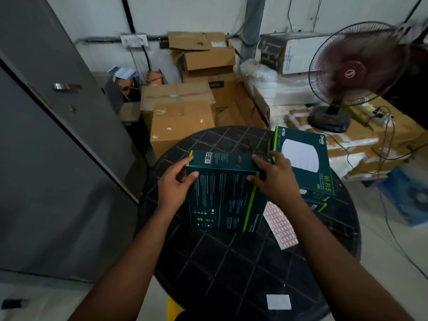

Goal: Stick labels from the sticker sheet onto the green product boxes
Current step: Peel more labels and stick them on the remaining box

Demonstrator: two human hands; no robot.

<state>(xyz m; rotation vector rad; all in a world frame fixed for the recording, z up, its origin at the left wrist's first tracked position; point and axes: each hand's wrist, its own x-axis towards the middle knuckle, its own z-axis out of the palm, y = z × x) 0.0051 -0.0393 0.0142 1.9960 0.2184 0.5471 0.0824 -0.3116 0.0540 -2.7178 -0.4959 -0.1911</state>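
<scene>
Fingers and thumbs of the left hand point(174, 184) and right hand point(272, 179) curled round the top corners of 1 green box point(225, 193), gripping it upright on the round black table point(231, 262). The sticker sheet point(279, 224) lay just right of it, beside another green box point(303, 158).

A round black table point(231, 262) with a grid top stands on a pale floor point(382, 239). Behind it, cardboard cartons point(180, 117) pile against a white wall point(92, 17). A grey door point(46, 135) stands left, 1 maroon fan point(354, 68) right.
</scene>
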